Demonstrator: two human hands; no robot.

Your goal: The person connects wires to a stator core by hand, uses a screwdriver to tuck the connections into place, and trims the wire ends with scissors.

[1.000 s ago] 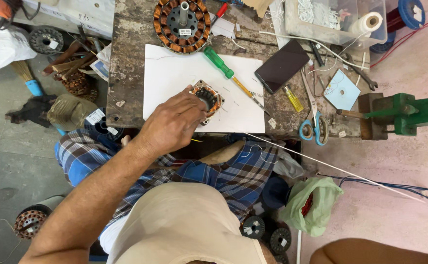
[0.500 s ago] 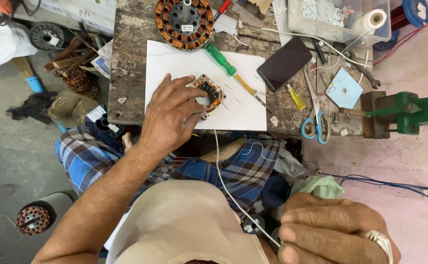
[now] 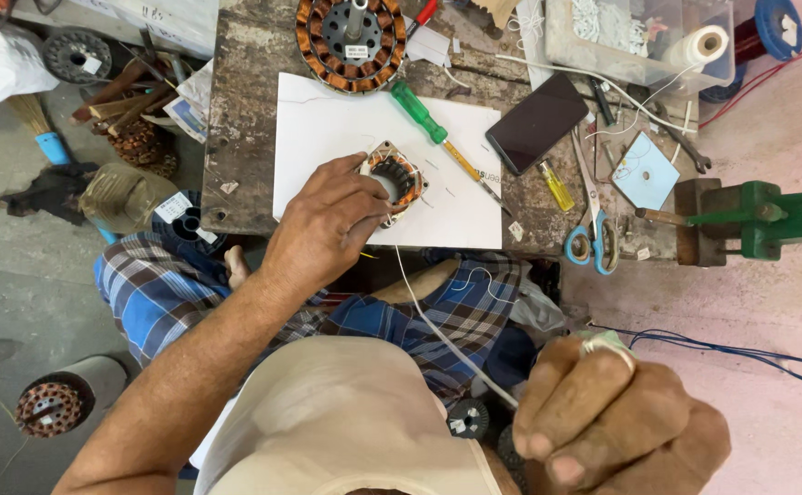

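White paper sheet (image 3: 328, 137) lies on the bench, keeping the work clean. Left hand (image 3: 323, 229) presses the small copper-wound stator (image 3: 399, 176) onto it, steadying it. Right hand (image 3: 616, 417), nearest the camera, is clenched on white cord (image 3: 438, 325), drawing it taut from the stator.

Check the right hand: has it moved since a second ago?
Yes. The right hand, absent from view a second ago, now fills the lower right corner, pulling the white thread away from the small motor coil on the white paper.
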